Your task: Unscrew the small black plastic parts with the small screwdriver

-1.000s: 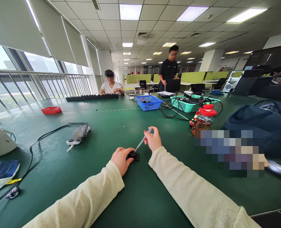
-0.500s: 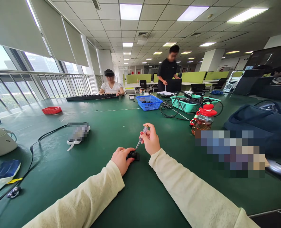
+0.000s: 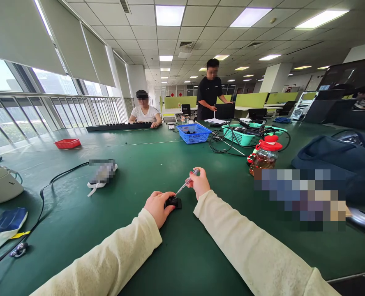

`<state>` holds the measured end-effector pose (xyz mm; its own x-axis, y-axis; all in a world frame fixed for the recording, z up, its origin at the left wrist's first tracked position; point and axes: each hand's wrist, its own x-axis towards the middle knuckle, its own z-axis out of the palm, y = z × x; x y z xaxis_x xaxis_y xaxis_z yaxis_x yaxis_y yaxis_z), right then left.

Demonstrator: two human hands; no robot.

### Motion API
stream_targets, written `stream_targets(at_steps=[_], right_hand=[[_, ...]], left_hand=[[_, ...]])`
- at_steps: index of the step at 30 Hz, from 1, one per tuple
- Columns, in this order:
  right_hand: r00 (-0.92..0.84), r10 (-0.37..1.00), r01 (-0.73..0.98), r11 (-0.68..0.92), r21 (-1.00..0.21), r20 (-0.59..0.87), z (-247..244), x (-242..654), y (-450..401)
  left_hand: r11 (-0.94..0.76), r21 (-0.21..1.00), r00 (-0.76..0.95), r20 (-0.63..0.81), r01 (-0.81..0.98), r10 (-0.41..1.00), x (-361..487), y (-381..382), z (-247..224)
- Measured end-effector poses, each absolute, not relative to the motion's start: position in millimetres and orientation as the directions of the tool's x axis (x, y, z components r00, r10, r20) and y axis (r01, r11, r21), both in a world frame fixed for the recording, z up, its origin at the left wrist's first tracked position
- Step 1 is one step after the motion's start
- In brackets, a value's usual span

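My left hand (image 3: 158,206) is closed around a small black part (image 3: 176,202) and holds it down on the green table. What kind of part it is I cannot make out. My right hand (image 3: 200,183) grips the clear handle of a screwdriver (image 3: 183,186), with thumb and fingers wrapped round it. The screwdriver leans well over to the right, and its tip meets the top of the black part beside my left fingertips. Part of the black piece is hidden under my left hand.
A red tray (image 3: 67,143), a blue basket (image 3: 194,134) and a green basket (image 3: 244,137) with cables stand farther back. To the right are a red-lidded bottle (image 3: 265,155) and a dark blue bag (image 3: 339,164). A black strap (image 3: 42,193) runs along the left. Two people are across the table.
My right hand has dropped slightly and shifted right, so the screwdriver leans over more. My left hand has stayed put. The standing person has moved a little left.
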<state>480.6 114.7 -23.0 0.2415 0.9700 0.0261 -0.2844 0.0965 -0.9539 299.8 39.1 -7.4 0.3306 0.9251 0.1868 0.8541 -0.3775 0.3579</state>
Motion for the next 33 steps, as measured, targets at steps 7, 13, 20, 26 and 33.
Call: stream_targets(at_steps=[7,13,20,26,33], right_hand=[[0.245,0.965,-0.378,0.010,-0.926,-0.089,-17,476,110],[0.245,0.957,-0.408,-0.043,-0.912,-0.154,-11,474,106],[0.236,0.953,-0.431,-0.073,-0.899,-0.191,-10,475,104],[0.206,0.955,-0.433,-0.107,-0.895,-0.214,-11,471,101],[0.280,0.960,-0.333,0.108,-0.937,0.011,-3,471,98]], left_hand=[[-0.379,0.354,0.342,0.165,0.855,0.925,300,37,-3],[-0.373,0.353,0.337,0.161,0.858,0.927,299,37,-1],[-0.375,0.360,0.341,0.156,0.854,0.927,299,37,-2],[-0.369,0.356,0.336,0.153,0.859,0.930,300,39,-2],[-0.353,0.346,0.324,0.141,0.869,0.935,300,39,-1]])
